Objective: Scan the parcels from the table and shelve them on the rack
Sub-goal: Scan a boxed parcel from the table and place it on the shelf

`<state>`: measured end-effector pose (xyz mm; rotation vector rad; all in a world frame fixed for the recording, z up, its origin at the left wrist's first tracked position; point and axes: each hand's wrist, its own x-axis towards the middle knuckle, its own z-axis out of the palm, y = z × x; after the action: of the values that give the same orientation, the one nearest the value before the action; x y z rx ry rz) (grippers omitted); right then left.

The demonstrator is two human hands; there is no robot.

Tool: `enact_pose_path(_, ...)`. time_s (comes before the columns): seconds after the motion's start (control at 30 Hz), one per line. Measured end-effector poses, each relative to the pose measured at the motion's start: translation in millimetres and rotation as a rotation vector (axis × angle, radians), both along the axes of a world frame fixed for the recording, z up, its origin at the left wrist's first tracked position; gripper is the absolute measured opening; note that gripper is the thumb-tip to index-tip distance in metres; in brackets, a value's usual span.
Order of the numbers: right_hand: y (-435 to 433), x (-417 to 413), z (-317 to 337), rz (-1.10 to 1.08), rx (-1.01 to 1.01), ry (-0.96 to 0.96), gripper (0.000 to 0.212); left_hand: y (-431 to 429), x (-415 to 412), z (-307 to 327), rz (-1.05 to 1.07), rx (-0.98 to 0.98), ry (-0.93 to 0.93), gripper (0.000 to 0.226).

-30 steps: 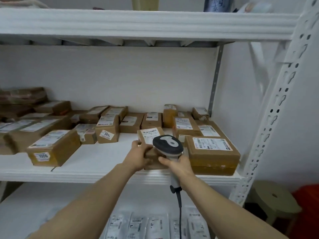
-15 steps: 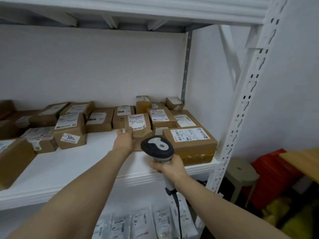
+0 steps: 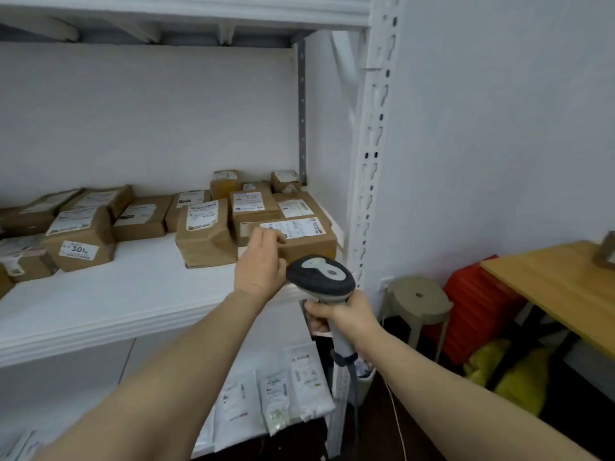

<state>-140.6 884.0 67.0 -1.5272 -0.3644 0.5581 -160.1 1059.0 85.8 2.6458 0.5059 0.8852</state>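
Where the white rack shelf [image 3: 100, 304] spans the left, brown labelled parcels [image 3: 80, 237] sit in rows along its far side. A crumpled paper-wrapped parcel [image 3: 204, 232] rests just left of the left hand [image 3: 259, 266]. That hand holds nothing, its fingers [image 3: 266, 237] loosely curled before a large box [image 3: 299, 241]; whether they touch it is unclear. To its right, the right hand [image 3: 346, 316] grips a scanner [image 3: 321, 277] by the handle. Farther right stand a stool [image 3: 416, 301] and the wooden desk [image 3: 549, 287]. The next parcel probably waits there, well right of the free left hand.
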Motion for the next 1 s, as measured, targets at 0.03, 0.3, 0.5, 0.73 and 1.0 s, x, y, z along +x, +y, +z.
enact_pose_path(0.03,-21.9,6.0,-0.3,-0.016,0.015,-0.002,0.010,-19.3,4.9,0.6,-0.001,-0.008,-0.008,0.029)
enact_pose_path(0.3,-215.9,59.4,-1.5,-0.260,0.053,0.024,0.013,-196.0,66.8,-4.4,-0.165,0.044,0.064,0.040)
enact_pose_path(0.5,-368.7,93.8,-4.6,-0.494,0.061,0.033,0.008,-331.2,129.5,-10.7,-0.369,0.062,0.092,0.049)
enact_pose_path(0.73,-534.5,121.7,-24.2,-0.851,0.145,0.103,0.010,-487.0,218.9,-17.4,-0.577,0.111,0.166,0.052)
enact_pose_path(1.0,-676.7,176.1,-47.6,-1.185,0.192,0.157,0.015,-646.3,334.0,-58.9,-0.769,0.071,0.347,0.052)
